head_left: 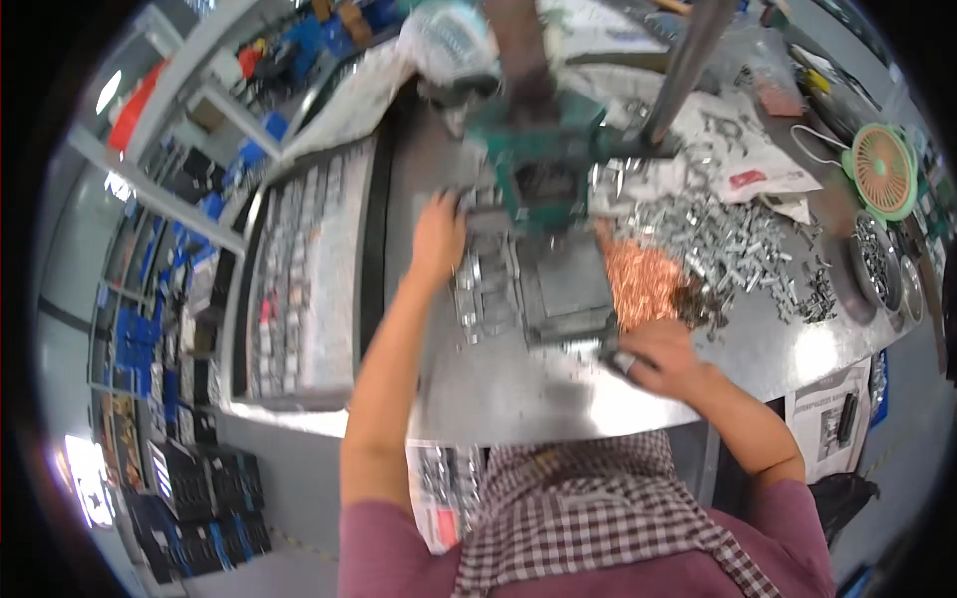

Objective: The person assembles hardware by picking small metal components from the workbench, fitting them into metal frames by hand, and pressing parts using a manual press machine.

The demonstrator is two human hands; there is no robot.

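Left hand [439,239] centre-left, right hand [660,359] lower centre-right: both part-curled, holds unclear. Possible scatter if right knuckles nudge loose copper pieces [638,274].

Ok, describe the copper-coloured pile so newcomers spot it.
Start at the green press on the metal table. Right of its dark base plate lies the pile of small copper-coloured pieces, its orange setting it apart from the silvery metal parts alongside.
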